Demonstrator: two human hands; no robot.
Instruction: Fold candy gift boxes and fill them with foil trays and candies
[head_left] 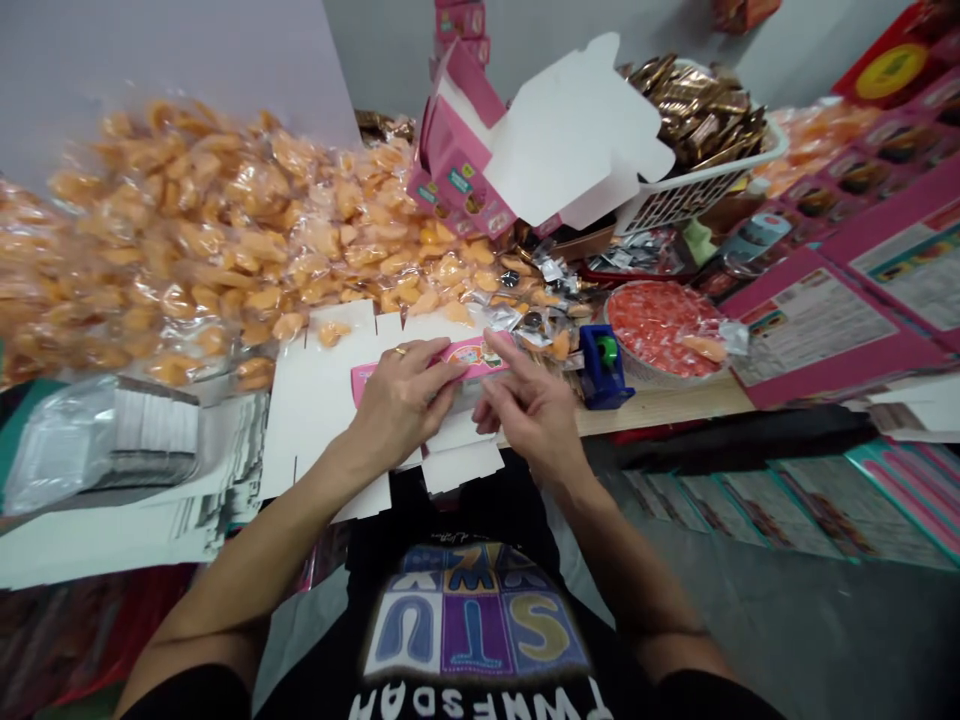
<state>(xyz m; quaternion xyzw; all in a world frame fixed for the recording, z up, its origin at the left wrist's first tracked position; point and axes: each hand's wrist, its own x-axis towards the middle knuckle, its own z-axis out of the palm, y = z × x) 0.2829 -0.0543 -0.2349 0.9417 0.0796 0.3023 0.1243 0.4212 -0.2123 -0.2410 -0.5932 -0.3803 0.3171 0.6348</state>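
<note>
A small pink cardboard box (474,352) with a printed picture lies in front of me on flat white carton sheets (304,420). My left hand (405,400) grips its left part, thumb and fingers pressed against the card; a ring shows on one finger. At the box's right end is my right hand (531,408), its index finger stretched along the upper edge and its other fingers curled at the near side. White card flaps (461,465) hang toward me below the box. The fingers partly cover the box, so its inside is hidden.
A large heap of orange pieces in clear wrappers (195,240) fills the left and back. To the right are a blue tape dispenser (606,370), a tub of red packets (664,325), a white basket (701,190) of brown-gold packets and an open pink carton (480,190).
</note>
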